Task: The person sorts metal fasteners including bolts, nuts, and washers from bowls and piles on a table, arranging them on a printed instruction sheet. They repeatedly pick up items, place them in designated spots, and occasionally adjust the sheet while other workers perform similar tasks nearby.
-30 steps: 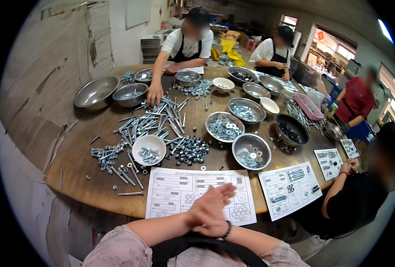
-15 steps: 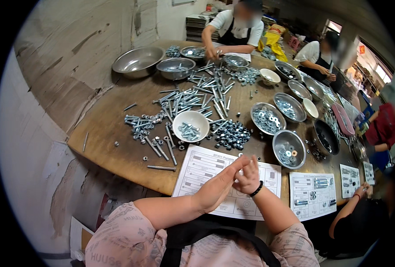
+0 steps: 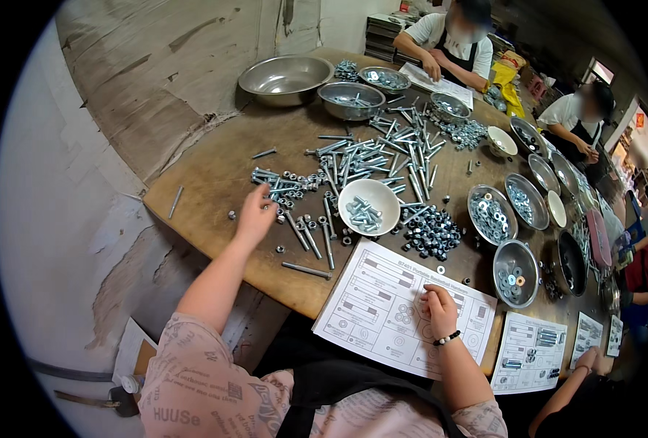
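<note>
At a table strewn with metal fasteners, we see a person's left hand (image 3: pixel 255 216) at the near-left edge of a heap of short bolts (image 3: pixel 267 177), silver nuts (image 3: pixel 302 179) mixed among them, while the right hand (image 3: pixel 441 312), fingers curled, hovers over a printed sheet (image 3: pixel 360 328) of parts drawings at the front. The fingertips are small and partly hidden from our angle, so whether either hand is closed on a part we cannot fairly tell. The short bolts lie left of a white bowl (image 3: pixel 368 188) holding more bolts, with a few longer bolts (image 3: pixel 327 241) nearer the front. A pile of dark nuts (image 3: pixel 431 233) sits to the right of the bowl, and a lone bolt (image 3: pixel 306 270) lies close to the table edge. The bolts, we judge, are stiff and hard, light singly but weighty by the handful; their round shanks would be apt to roll, and nothing in the heap looks fragile. We would pinch one just below its head, between thumb and forefinger, and take the nuts by their flat sides. Across the table, a co-worker (image 3: pixel 461 52) in a dark apron leans over papers
</note>
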Tool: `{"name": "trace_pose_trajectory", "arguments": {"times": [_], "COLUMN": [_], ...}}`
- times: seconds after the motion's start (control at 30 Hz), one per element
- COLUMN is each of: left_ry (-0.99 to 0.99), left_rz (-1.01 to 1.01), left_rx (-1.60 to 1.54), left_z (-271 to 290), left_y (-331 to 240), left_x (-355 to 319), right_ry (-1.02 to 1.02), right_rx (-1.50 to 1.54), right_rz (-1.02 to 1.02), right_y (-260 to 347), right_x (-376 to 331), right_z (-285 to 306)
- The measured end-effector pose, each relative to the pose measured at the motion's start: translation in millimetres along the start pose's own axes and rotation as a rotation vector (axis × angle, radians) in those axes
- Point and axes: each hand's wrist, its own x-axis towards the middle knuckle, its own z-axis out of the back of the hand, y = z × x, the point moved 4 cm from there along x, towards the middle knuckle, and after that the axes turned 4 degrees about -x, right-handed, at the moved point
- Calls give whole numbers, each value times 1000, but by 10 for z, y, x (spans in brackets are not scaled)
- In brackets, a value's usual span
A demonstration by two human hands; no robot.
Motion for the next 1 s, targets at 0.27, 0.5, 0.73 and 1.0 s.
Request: {"name": "trace_pose_trajectory", "arguments": {"times": [0.27,0.5,0.73,1.0], "left_ry": [188,437,542,433], "left_rz": [-150,-276,-244,-242], "left_rx": [774,1036,1139,1141], "left_z": [299,-61,-25,258], "left_y": [225,412,268,359], "left_x": [737,1048,1027,914], "right_ry": [-7,-8,-15,-3], "right_rx": [-37,18,-4,18], "right_rz": [-7,-27,20,31], "right_y": [20,-41,-29,40], "right_x": [-15,12,0,-8], "right_z": [-18,-23,-26,-49]}}
